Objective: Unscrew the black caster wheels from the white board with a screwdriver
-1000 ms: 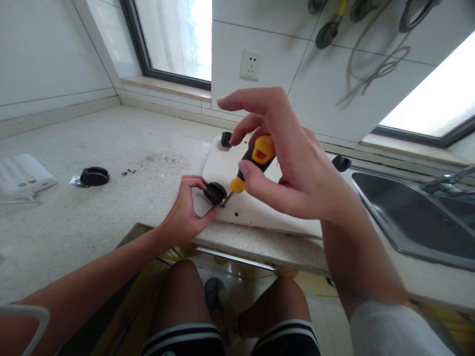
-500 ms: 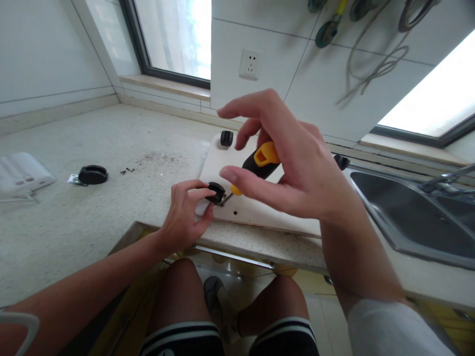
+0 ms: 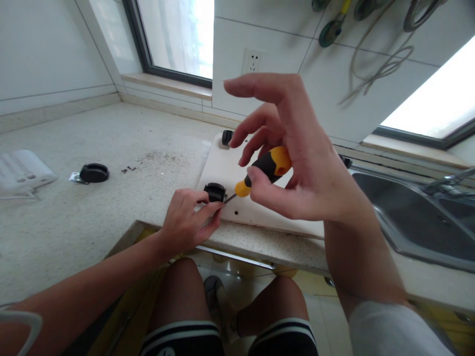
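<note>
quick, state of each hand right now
Left hand: fingers curled at the black wheel; cannot tell if gripping.
Right hand: holding the screwdriver, index finger raised.

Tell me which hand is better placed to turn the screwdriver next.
Right, most likely: the right hand holds the screwdriver by its handle. The left hand is down at the black caster, close to the screwdriver's shaft, and looks better suited to steadying.

Steel sink point(image 3: 411, 222) with tap point(image 3: 451, 180), white wall socket point(image 3: 253, 59)
</note>
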`<state>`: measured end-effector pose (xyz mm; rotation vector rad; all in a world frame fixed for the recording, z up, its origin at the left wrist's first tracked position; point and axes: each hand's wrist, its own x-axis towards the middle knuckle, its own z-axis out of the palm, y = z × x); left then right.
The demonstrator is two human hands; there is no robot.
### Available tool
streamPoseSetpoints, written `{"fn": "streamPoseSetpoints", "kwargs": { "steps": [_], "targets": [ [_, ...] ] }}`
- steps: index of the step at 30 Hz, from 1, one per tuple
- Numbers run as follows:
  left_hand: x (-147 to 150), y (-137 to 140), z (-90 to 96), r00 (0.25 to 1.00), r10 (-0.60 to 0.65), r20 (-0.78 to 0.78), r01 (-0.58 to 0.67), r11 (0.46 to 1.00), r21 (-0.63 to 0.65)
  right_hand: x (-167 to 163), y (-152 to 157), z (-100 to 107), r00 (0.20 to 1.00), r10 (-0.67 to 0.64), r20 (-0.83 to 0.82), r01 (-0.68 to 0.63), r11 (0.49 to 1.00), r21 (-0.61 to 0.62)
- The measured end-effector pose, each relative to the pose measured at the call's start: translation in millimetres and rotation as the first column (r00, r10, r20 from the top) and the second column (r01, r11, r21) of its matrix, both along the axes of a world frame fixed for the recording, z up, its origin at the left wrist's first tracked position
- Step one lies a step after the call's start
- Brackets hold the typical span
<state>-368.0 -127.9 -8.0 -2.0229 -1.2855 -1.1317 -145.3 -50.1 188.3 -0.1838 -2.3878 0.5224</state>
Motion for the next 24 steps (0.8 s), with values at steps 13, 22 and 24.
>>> {"fn": "streamPoseSetpoints", "kwargs": {
  "steps": [13,22,24],
  "targets": [
    [-1,2,2.3,0.998,-0.043,-0.042,0.037,0.992,-0.119,0,16,-4,0.99,-0.141,-0.029,0.144,0.969,0.202],
    [0,3,3.6,0.997,-0.079,-0.023,0.077,0.994,-0.075,0,14,-3,0.987,-0.158,0.021,0.15,0.965,0.216],
    [0,3,3.2,0.996,-0.087,-0.021,0.085,0.993,-0.082,1,13,-4,0.985,-0.165,0.046,0.151,0.962,0.226]
  ]
}}
